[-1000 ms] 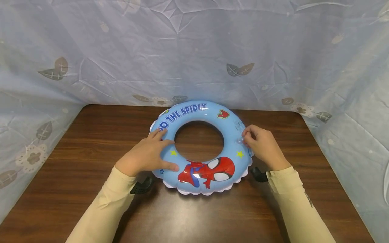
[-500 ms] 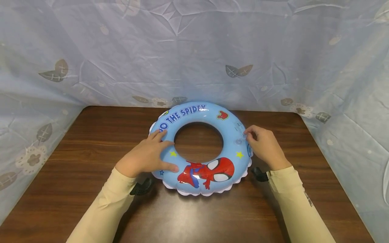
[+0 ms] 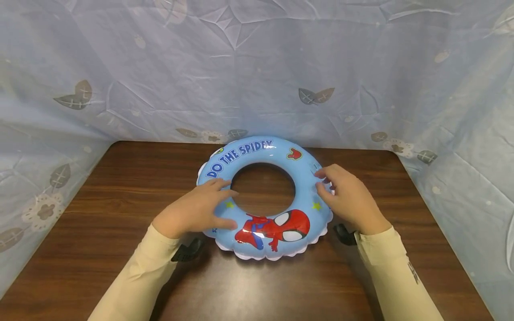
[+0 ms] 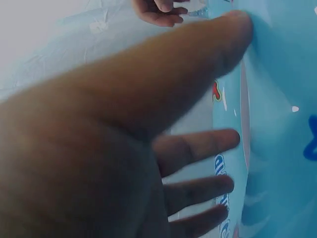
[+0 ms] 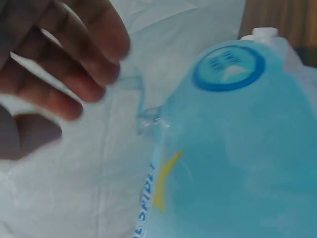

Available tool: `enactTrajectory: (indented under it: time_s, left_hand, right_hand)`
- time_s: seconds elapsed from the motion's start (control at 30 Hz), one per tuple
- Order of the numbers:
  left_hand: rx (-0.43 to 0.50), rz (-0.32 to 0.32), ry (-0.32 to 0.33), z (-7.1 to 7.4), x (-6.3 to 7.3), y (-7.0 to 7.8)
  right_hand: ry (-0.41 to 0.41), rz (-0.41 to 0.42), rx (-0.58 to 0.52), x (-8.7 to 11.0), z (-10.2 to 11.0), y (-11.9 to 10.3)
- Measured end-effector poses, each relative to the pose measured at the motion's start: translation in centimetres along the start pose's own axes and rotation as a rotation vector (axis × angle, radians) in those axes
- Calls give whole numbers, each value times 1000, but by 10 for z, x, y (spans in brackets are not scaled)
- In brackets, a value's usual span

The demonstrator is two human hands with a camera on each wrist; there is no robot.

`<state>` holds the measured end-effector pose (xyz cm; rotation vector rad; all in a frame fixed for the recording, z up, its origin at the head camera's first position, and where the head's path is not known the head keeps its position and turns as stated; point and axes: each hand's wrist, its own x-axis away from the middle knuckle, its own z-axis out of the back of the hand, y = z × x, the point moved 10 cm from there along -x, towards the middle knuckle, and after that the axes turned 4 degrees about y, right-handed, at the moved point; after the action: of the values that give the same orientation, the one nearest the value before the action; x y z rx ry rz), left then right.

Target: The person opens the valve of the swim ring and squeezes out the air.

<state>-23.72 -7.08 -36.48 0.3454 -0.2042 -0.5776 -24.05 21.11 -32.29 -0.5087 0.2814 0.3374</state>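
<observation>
A light blue inflatable swim ring [image 3: 257,154] lies flat, printed with a red masked figure [image 3: 281,227], lettering and yellow stars. My left hand [image 3: 196,209] is spread over its left side; in the left wrist view the thumb [image 4: 235,29] meets the blue surface, and whether the other fingers touch is unclear. At the ring's right side is my right hand [image 3: 351,196], fingers loosely bent and holding nothing. The right wrist view shows a clear valve [image 5: 148,120] standing out from the ring, a small gap from those fingers.
The ring lies on a dark brown wooden table [image 3: 132,196], close to its far edge. Pale patterned curtains [image 3: 265,67] hang behind and at both sides. Dark devices sit under the left wrist [image 3: 186,250] and right wrist [image 3: 344,235]. A white plug [image 5: 265,33] shows on the ring's rim.
My right fingers, earlier pinched together at the valve, have parted and come away from it. The left hand has lifted slightly and shifted, uncovering more lettering. The ring stays in place.
</observation>
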Motion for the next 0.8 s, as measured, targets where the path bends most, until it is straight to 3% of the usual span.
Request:
enactTrajectory:
  time_s: [0.27, 0.47, 0.63, 0.8]
  left_hand:
    - [65, -99, -24, -14, -2, 25]
    - [7, -162, -46, -33, -9, 42]
    - [-12, -185, -65, -44, -11, 50]
    - [-51, -184, -80, -52, -11, 51]
  right_hand:
    - [-280, 152, 32, 14, -31, -34]
    - [-452, 214, -14, 30, -56, -51]
    - [-533, 243, -31, 41, -74, -57]
    - [-539, 289, -22, 44, -85, -58]
